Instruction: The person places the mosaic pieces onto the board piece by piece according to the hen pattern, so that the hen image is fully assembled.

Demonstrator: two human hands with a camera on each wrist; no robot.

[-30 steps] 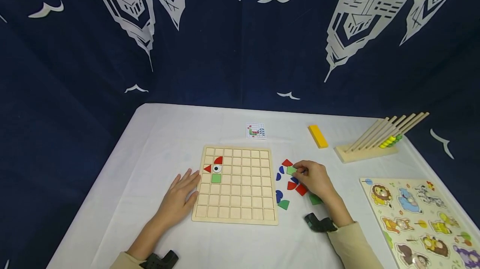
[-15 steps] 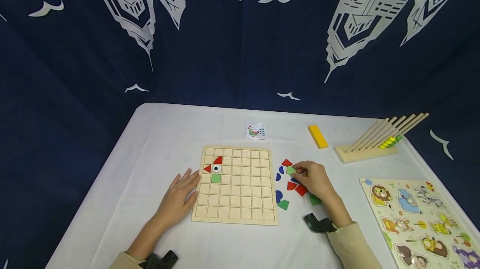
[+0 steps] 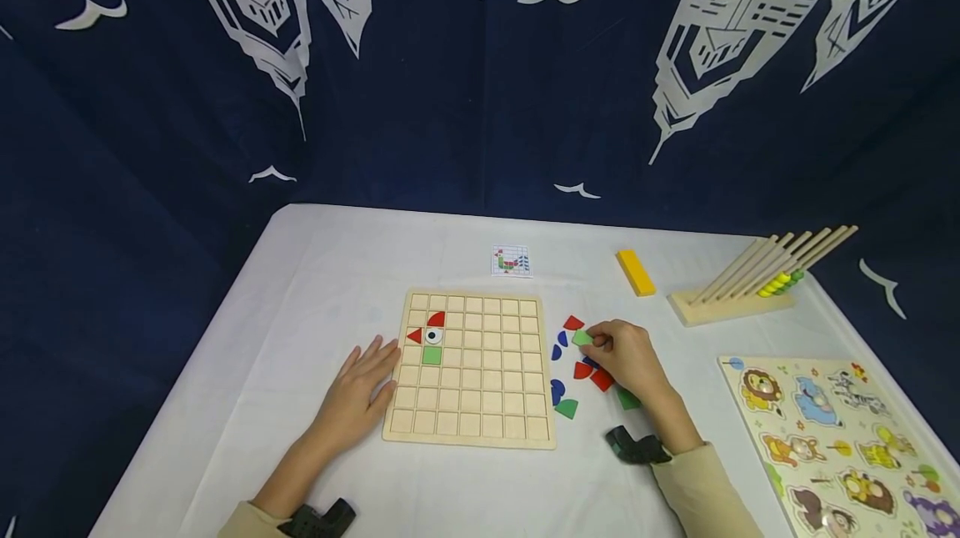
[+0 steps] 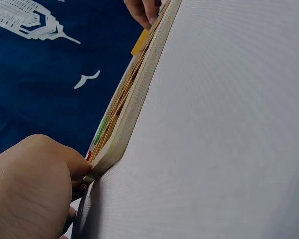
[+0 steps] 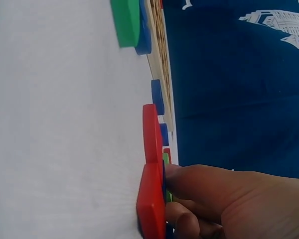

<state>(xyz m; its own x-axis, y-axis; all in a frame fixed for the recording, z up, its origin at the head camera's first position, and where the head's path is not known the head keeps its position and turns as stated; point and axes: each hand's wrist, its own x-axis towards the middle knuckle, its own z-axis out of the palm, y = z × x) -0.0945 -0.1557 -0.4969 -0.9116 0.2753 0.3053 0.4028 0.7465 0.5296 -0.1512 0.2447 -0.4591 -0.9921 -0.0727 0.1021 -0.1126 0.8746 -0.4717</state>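
A wooden grid board (image 3: 480,421) lies on the white table. In its left columns are a red quarter-circle (image 3: 437,319), a red triangle (image 3: 415,336), an eye tile (image 3: 433,336) and a green square (image 3: 432,355). My left hand (image 3: 356,396) rests at the board's left edge, fingers extended; the thumb (image 4: 79,164) meets the rim in the left wrist view. To the right, my right hand (image 3: 628,356) pinches a light green square (image 3: 581,338) among loose pieces. From the right wrist, red pieces (image 5: 152,199) stand in front of the fingertips and partly hide that square.
Blue half-circles (image 3: 557,392), a green quarter-circle (image 3: 567,409) and red pieces (image 3: 582,370) lie right of the board. A pattern card (image 3: 512,261) and a yellow block (image 3: 636,273) lie behind. At right are a peg stand (image 3: 731,309) and an animal puzzle (image 3: 825,438).
Both hands stay almost in place. The light green square at my right fingertips has tilted slightly. The pieces on the board are the same.
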